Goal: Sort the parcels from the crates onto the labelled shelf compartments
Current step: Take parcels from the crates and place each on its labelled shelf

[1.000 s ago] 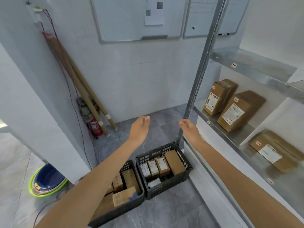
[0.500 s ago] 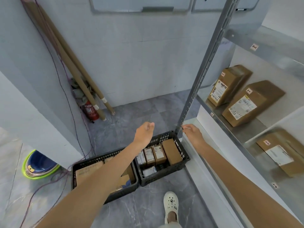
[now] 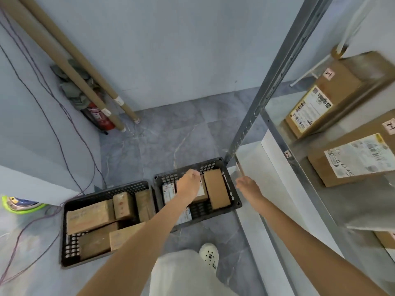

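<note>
Hands have dropped floorward: left hand over parcels in the crate (fingers curled, grip unclear), right hand loose, empty, beside it. Next pick seems underway.

Soft, even light is filling the room, leaving only faint shadows inside the crates. The wide lens is bowing the shelf upright and cardboard tubes toward the edges. Motion blur is smearing the parcels on the right and softening the left hand and right hand; the shelf is giving a dull sheen.
</note>
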